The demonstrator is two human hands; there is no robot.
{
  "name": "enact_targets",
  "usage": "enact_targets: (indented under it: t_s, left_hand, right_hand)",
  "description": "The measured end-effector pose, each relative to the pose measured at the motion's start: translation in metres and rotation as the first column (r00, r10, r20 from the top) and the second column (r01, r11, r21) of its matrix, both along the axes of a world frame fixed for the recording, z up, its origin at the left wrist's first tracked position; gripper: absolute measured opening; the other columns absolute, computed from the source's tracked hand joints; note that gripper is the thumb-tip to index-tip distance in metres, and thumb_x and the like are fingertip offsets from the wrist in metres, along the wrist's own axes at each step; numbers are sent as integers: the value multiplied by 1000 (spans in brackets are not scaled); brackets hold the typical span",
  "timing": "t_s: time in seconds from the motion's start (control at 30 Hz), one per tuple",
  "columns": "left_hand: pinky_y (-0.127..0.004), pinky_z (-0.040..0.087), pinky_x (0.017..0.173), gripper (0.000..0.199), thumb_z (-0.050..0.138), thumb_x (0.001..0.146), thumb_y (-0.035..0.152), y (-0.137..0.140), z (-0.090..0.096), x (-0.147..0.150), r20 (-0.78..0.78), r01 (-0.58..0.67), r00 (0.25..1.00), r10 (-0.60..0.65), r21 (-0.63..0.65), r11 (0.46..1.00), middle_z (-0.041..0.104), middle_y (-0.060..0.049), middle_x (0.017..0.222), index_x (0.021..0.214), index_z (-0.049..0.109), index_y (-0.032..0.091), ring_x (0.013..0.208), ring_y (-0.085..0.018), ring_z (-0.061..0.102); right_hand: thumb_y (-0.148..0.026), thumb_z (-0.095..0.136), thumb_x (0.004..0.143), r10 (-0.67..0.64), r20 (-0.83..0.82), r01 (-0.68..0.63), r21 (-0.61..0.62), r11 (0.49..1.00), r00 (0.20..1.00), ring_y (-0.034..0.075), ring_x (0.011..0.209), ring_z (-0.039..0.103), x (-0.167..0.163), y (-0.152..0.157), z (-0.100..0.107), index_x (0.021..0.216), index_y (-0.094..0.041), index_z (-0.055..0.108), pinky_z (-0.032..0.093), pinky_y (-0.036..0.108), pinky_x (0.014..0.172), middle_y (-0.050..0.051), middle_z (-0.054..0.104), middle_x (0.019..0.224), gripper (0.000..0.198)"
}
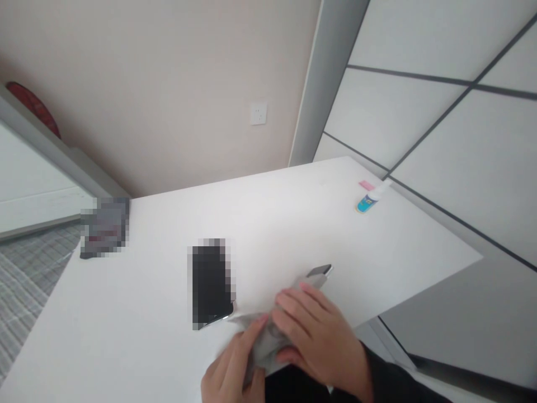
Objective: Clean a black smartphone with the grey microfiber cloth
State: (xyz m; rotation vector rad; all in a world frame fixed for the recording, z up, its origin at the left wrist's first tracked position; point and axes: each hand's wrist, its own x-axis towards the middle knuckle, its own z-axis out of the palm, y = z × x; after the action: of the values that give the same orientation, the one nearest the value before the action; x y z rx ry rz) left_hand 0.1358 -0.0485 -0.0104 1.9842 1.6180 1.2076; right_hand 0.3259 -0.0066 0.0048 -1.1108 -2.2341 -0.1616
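A grey cloth [268, 348] lies bunched between my two hands near the front of the white table. My left hand [232, 366] is closed on its left part, with the thumb and fingers pinching the fabric. My right hand [314, 330] bends over the right part and presses the cloth down. From beneath the cloth, beyond the right fingers, sticks out the end of a thin dark device with a silver edge [321, 271], seemingly a phone; the rest of it is covered. To the left of the cloth, a black phone-like slab [212, 285] lies flat, partly blurred by pixelation.
A small spray bottle with a blue label [367, 202] lies at the right back of the table [268, 224], beside a pink slip [366, 184]. A pixelated dark object [106, 226] sits at the left back corner. Wall and white panels border the table.
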Motion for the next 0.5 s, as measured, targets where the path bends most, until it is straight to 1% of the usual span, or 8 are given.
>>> enact_targets:
  t_s: [0.07,0.13,0.2,0.23,0.3,0.33,0.4,0.5]
  left_hand:
    - [-24,64,82,35,56,96,11,2,2,0,18,17,1000,-17,10,1000,83,1,107,121,72,31,94,-19,81]
    - [-23,63,79,29,60,99,19,5,4,-1,63,17,998,-17,-6,1000,83,0,104,121,73,31,90,-18,81]
    - [-23,63,73,21,63,99,35,10,7,-3,128,0,992,9,-71,997,83,-1,99,115,76,30,82,-19,80]
    - [-24,63,70,22,65,98,43,12,9,-4,170,-4,985,24,-118,993,82,-2,97,110,78,29,78,-19,79]
    - [-23,63,65,33,70,92,55,17,13,-7,272,-14,959,75,-221,975,81,-4,94,100,80,25,74,-19,77]
    - [-23,63,63,38,72,88,60,18,16,-8,327,-22,938,113,-270,962,81,-5,93,97,80,24,73,-19,76]
    - [-23,62,62,46,74,84,65,20,22,-9,428,-30,883,191,-355,934,80,-5,87,96,79,21,72,-20,75]
    - [-26,62,63,53,76,79,69,20,30,-8,527,-19,804,274,-438,899,80,-6,81,99,77,20,72,-23,76]
  right_hand:
    - [-61,32,109,-57,-123,45,-102,994,991,28,101,66,17,8,4,108,-18,71,48,46,101,13,75,104,58]
    - [-67,41,104,-120,-241,62,-233,970,963,29,89,66,39,19,10,94,-19,72,52,45,87,13,74,93,58]
    - [-68,42,104,-114,-322,6,-317,949,940,25,75,65,53,26,16,83,-21,71,53,39,73,8,72,79,59]
    - [-67,40,106,-107,-352,-23,-347,938,930,22,68,65,56,27,18,80,-22,71,52,35,66,5,71,74,60]
    - [-63,41,107,-127,-428,-71,-416,906,895,18,59,64,53,26,20,76,-22,71,51,30,56,2,68,66,60]
    - [-61,43,108,-152,-466,-84,-449,890,872,18,57,65,49,25,21,76,-22,71,52,28,54,1,69,65,58]
    - [-60,44,108,-217,-537,-95,-494,864,815,20,61,71,39,21,21,81,-21,75,56,27,54,4,75,70,57]
    - [-58,35,110,-293,-629,-114,-524,844,720,24,73,78,26,13,18,103,-18,79,62,30,59,9,81,85,60]
